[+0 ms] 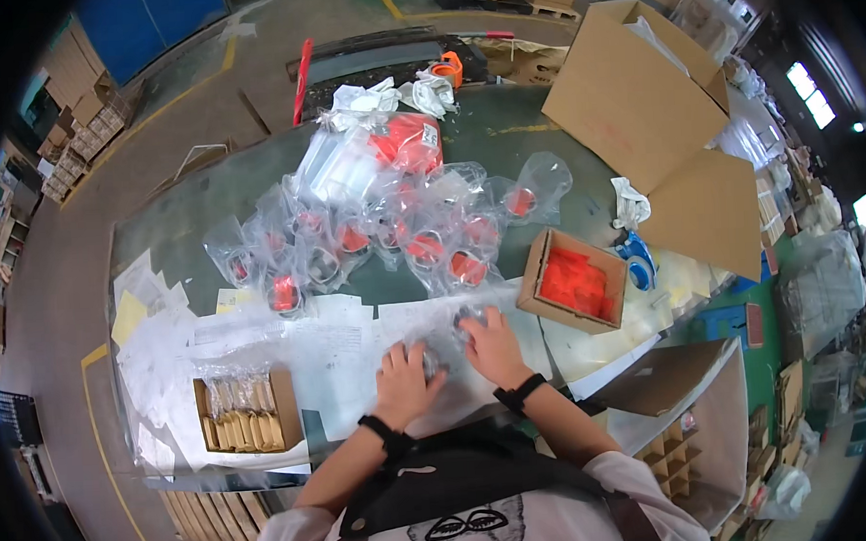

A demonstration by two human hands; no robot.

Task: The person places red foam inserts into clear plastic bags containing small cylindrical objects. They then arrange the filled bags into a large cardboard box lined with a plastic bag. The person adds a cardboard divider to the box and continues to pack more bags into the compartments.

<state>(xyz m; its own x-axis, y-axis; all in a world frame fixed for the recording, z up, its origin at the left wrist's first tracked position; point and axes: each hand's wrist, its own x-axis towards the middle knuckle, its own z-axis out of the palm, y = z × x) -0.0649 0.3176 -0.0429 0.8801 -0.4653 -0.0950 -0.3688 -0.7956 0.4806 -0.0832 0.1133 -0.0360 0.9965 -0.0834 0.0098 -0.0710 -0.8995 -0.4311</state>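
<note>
My left hand (406,385) is bent round one side of a clear plastic bag (445,346), its thumb and fingers on the film. Higher up, my right hand (494,350) pinches the same bag beside a small, dark, roundish piece (466,316). The piece is blurred, so I cannot tell its kind. Both hands work low over white printed sheets (333,330) on the green tabletop. Beyond them lies a heap of clear bags (353,237), several with orange-red pieces inside. Close to my right hand stands a small cardboard box (536,277) holding orange-red packets (573,281).
A cardboard box (291,407) of tan wrapped pieces sits at the near left. Blue tape dispenser (636,260) and white crumpled cloth (630,203) lie right. A large open carton (634,93) stands at the back right; a carton with dividers (670,459) is below the right edge.
</note>
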